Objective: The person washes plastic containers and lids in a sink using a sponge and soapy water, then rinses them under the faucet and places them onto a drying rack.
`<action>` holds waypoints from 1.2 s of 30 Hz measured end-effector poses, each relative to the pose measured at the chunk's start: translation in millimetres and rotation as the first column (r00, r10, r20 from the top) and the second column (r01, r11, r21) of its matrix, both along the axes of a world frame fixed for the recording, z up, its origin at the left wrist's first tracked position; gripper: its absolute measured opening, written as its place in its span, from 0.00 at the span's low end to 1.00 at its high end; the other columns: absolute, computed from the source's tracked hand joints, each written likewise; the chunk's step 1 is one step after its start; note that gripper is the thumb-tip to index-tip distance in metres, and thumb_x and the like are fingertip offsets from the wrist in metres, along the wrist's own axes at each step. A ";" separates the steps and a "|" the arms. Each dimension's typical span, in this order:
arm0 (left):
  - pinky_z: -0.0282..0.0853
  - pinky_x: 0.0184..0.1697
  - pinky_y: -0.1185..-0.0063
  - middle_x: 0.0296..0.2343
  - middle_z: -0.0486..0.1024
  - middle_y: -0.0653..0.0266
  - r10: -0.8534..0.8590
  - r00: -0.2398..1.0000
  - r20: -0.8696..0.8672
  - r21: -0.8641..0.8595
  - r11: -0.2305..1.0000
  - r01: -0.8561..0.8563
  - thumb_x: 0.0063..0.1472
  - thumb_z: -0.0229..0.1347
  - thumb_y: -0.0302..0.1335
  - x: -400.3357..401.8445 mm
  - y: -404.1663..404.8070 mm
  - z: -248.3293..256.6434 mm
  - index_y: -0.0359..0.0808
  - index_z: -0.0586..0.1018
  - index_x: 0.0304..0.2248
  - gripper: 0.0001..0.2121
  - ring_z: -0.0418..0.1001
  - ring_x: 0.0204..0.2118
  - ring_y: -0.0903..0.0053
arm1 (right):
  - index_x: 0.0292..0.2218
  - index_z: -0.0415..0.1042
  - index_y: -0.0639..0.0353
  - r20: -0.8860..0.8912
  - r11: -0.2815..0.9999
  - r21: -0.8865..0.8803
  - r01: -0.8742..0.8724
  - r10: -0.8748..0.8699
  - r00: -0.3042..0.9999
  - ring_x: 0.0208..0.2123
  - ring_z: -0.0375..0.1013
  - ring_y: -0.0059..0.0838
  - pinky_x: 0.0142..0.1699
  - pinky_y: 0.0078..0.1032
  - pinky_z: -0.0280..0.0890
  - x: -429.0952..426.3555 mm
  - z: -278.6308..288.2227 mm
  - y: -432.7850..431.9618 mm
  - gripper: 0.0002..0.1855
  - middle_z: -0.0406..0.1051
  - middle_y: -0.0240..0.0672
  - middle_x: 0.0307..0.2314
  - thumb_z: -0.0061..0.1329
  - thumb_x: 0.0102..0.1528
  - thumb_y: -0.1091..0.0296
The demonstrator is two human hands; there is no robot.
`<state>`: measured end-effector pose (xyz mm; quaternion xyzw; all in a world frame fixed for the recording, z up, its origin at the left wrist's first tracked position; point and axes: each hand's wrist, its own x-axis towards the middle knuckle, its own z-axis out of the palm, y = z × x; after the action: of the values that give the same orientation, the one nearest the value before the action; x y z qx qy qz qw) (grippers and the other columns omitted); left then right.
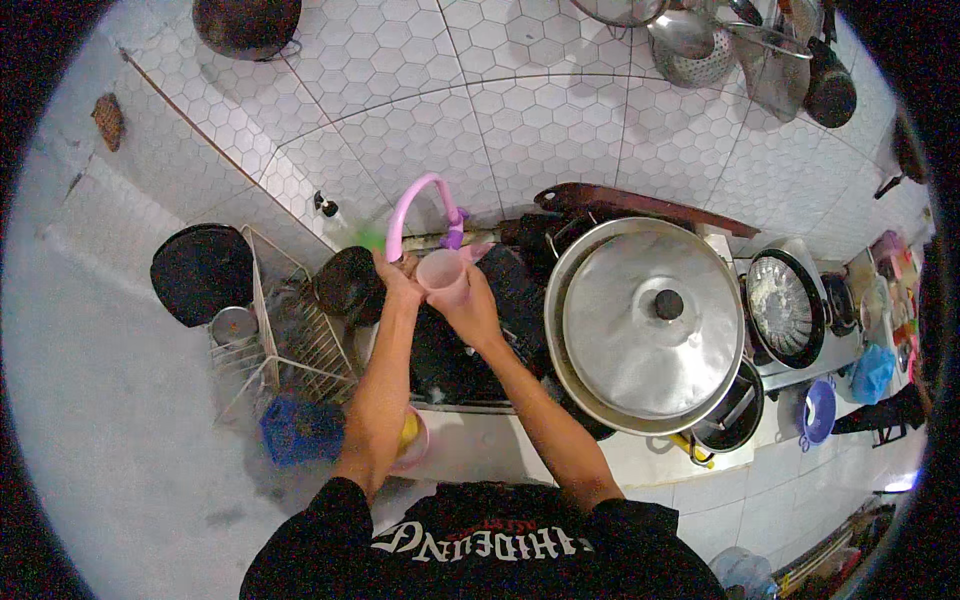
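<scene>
My right hand (476, 315) holds a translucent pinkish plastic cup (442, 274), its open rim towards the camera. Close to its left side is my left hand (401, 277), with the lower end of a pink curved faucet spout (411, 202) just above its fingers; whether it touches the cup or the spout I cannot tell. A purple fitting (454, 231) joins the spout near the tiled wall. Below both hands lies a dark sink area (450, 360) with black items in it, hard to make out.
A large lidded metal pot (645, 322) stands right of the sink. Beyond it, a pan (786, 307) sits on a stove. At left are a wire dish rack (262, 330), a dark pan (349, 281) and a blue container (300, 431). Strainers (690, 60) hang on the tiled wall.
</scene>
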<state>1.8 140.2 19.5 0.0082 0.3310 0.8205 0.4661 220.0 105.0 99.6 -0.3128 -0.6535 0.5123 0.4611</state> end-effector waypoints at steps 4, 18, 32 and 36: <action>0.68 0.45 0.60 0.32 0.72 0.58 0.051 0.998 0.019 -0.097 0.994 -0.049 0.52 0.47 0.60 -17.8 -59.4 28.8 0.40 0.72 0.37 0.29 0.71 0.36 0.60 | 0.40 0.68 0.68 -0.053 0.986 0.028 -0.167 0.169 0.984 0.39 0.73 0.42 0.43 0.30 0.66 -37.3 32.3 -18.0 0.24 0.73 0.49 0.35 0.55 0.39 0.73; 0.37 0.60 0.57 0.58 0.55 0.58 -0.264 0.919 -0.294 -0.596 0.802 0.039 0.56 0.41 0.59 3.9 -137.0 51.7 0.46 0.68 0.53 0.33 0.48 0.61 0.63 | 0.44 0.64 0.66 0.039 0.955 0.267 -0.128 0.122 0.992 0.41 0.70 0.44 0.49 0.36 0.63 -82.1 -38.1 -2.4 0.28 0.69 0.48 0.38 0.56 0.45 0.60; 0.35 0.60 0.58 0.60 0.47 0.49 -0.328 0.881 -0.342 -0.603 0.795 0.062 0.52 0.44 0.63 26.2 -183.5 56.2 0.45 0.64 0.55 0.38 0.40 0.64 0.59 | 0.48 0.58 0.69 0.246 0.936 0.127 -0.329 0.292 0.924 0.44 0.68 0.37 0.48 0.32 0.63 -76.2 -47.0 -6.4 0.33 0.67 0.45 0.42 0.58 0.45 0.62; 0.35 0.61 0.58 0.60 0.47 0.48 -0.350 0.865 -0.358 -0.611 0.789 0.066 0.51 0.44 0.63 26.2 -198.3 58.5 0.44 0.64 0.55 0.39 0.40 0.63 0.58 | 0.38 0.69 0.67 0.073 0.934 0.183 -0.306 0.298 0.952 0.34 0.73 0.41 0.41 0.35 0.67 -74.1 -29.7 -26.3 0.25 0.73 0.45 0.33 0.53 0.48 0.53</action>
<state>28.0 -58.1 78.0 0.0946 0.6610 0.5962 0.4457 145.9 78.7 69.9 -0.1739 -0.7501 0.5046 0.3905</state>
